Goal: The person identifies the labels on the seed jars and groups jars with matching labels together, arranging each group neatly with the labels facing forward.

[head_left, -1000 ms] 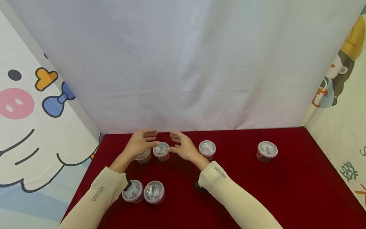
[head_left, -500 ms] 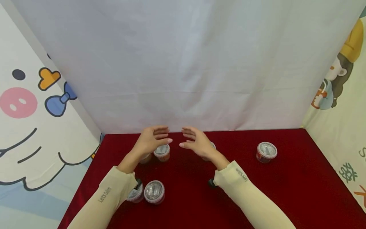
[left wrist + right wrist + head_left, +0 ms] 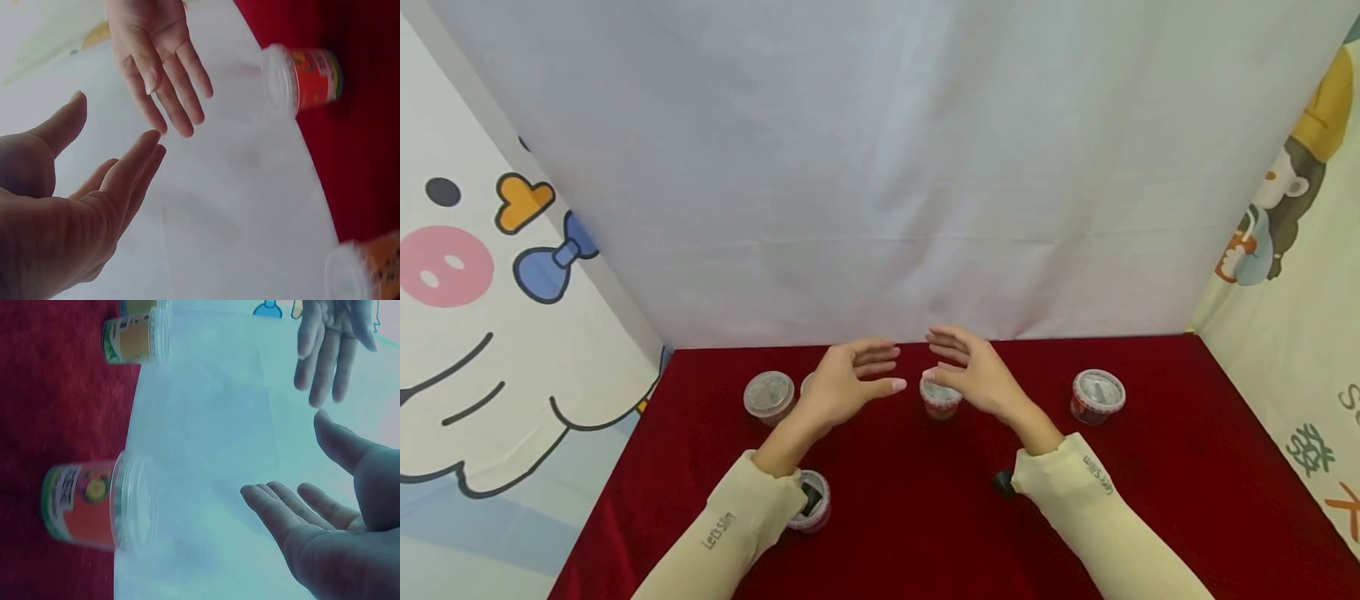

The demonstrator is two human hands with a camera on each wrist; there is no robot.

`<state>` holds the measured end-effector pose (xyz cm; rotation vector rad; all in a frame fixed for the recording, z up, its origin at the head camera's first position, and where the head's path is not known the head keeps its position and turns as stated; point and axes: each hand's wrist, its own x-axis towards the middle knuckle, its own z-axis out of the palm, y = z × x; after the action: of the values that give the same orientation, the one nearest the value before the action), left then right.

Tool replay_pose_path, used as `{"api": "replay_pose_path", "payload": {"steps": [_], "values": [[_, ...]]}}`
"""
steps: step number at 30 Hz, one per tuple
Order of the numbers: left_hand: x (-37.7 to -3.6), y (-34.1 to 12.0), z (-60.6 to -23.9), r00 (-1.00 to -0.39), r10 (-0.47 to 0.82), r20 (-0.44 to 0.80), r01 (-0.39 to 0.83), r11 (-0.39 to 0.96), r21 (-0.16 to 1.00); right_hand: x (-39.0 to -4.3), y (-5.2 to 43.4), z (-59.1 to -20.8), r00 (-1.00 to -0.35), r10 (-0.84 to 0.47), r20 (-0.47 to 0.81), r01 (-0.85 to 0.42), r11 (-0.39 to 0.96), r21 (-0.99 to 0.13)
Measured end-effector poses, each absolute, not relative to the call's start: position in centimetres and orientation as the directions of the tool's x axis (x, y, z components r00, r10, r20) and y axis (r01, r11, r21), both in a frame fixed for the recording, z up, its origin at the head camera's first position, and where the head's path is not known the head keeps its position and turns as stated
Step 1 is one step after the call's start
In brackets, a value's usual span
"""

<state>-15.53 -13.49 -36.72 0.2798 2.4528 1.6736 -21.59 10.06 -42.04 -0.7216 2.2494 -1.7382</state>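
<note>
Bright, even light (wrist views blurred)

Our left hand (image 3: 56, 212) hangs open, fingers straight, holding nothing. Just beyond its fingertips our right hand (image 3: 156, 56) spreads open. A lidded cup (image 3: 303, 78) stands past both on red cloth (image 3: 362, 162).

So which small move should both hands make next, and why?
Probably lower both onto the cup between them: the left hand and right hand hover open, palms facing, holding nothing, with that lidded cup just below the right hand's fingertips.

Red tablecloth (image 3: 1150, 500); white backdrop (image 3: 880, 167); cartoon panels (image 3: 475, 333)
</note>
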Motion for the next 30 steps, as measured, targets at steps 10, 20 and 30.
{"api": "replay_pose_path", "payload": {"steps": [10,20,30], "values": [[-14.6,-9.7,-38.3,-0.959,0.283,-0.006,0.070,0.259,0.963,-20.9,14.0,-42.9,-0.898,-0.425,0.118,-0.230,0.221,-0.948],[-14.0,-6.3,-41.0,-0.938,0.344,-0.045,0.037,0.228,0.973,-20.2,18.4,-43.8,-0.926,-0.362,0.107,-0.200,0.232,-0.952],[-13.8,-3.4,-44.1,-0.933,0.352,-0.078,-0.003,0.209,0.978,-19.0,21.8,-44.1,-0.938,-0.334,0.093,-0.183,0.250,-0.951]]}}
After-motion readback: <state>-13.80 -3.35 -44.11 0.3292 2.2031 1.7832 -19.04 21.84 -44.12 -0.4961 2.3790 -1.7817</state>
